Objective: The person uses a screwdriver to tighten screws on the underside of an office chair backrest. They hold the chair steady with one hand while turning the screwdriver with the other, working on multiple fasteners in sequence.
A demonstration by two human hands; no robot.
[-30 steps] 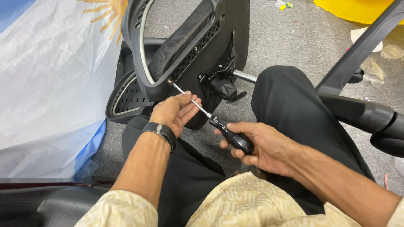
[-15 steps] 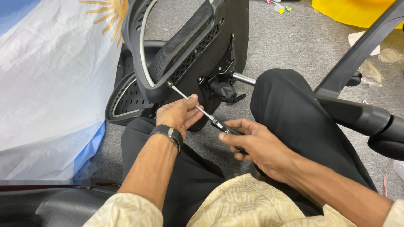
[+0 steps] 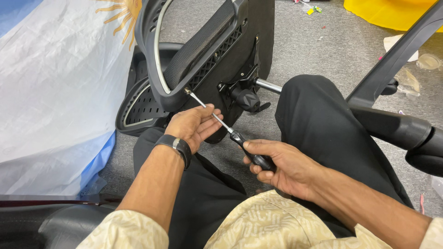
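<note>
Right now it is tight quarters: the black chair part [image 3: 217,50] lies tipped on the grey carpet [image 3: 314,50], hemmed in by the blue-and-white cloth [image 3: 50,92] on one side and the person's black-trousered knee [image 3: 318,120] on the other. A chair armrest [image 3: 397,124] crowds the far side, with scraps and a yellow sheet [image 3: 392,11] beyond. The screwdriver [image 3: 230,131] slants up between the legs, its tip set at a screw [image 3: 187,91] on the part's lower rim. The right hand [image 3: 281,168] is curled closed around the black handle, wrist low over the thigh. The left hand [image 3: 194,124], wristband on, pinches the metal shaft between fingertips and thumb, palm half open.
</note>
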